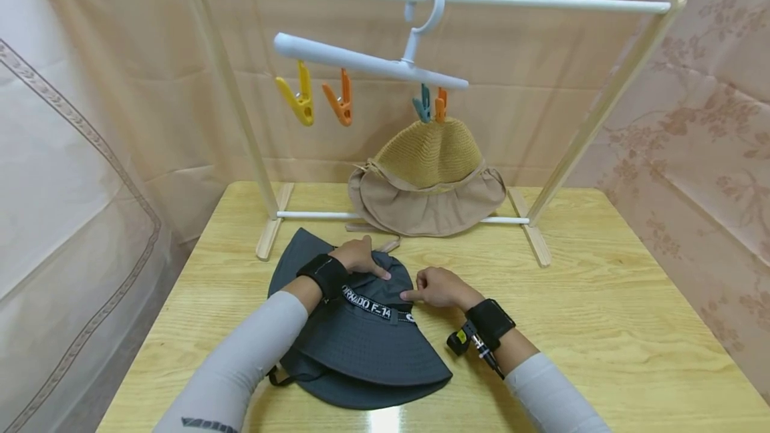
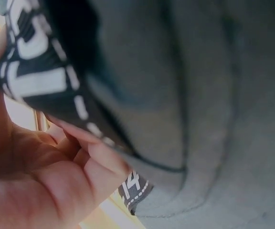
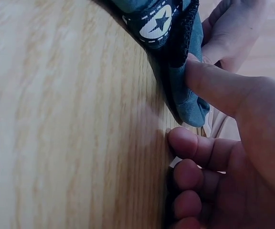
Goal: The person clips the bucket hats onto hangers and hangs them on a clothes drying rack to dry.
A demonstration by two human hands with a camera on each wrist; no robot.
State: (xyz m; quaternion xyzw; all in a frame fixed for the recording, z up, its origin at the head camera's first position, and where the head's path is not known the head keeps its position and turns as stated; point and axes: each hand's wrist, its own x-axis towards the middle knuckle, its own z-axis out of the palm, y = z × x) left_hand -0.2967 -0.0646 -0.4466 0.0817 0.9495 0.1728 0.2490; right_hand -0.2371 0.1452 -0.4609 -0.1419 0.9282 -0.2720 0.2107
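A dark hat lies on the yellow desk, low in the middle of the frame. The left hand rests on its top; I can't tell if those fingers grip it. The right hand touches its side with the thumb; the other fingers bend, maybe pinching, I can't tell. Upper middle, a straw hat hangs under a pale hanger.

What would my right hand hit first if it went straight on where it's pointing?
The dark hat: your right hand points at its side, and the thumb looks to be touching it, though how firmly I can't tell.
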